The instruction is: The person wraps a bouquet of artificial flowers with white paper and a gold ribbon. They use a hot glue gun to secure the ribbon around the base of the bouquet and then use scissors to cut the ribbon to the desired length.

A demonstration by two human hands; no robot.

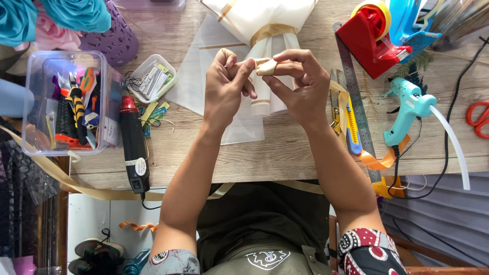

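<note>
Both hands pinch a short loop of pale gold satin ribbon (266, 66) just above the cream wrapping-paper bundle (265, 30): left hand (224, 89) steadying, right hand (300, 86) folding. Probably best to keep tension even and edges aligned.

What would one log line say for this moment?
left hand: pinching gold ribbon strip | right hand: pinching same strip | beneath: cream paper wrap on wooden table

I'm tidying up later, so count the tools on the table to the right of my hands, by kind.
Tape dispensers: 2, red and blue
Glue gun: 1
Metal ruler: 1
Utility knife: 1
Scissors: 1
Total: 6
</note>
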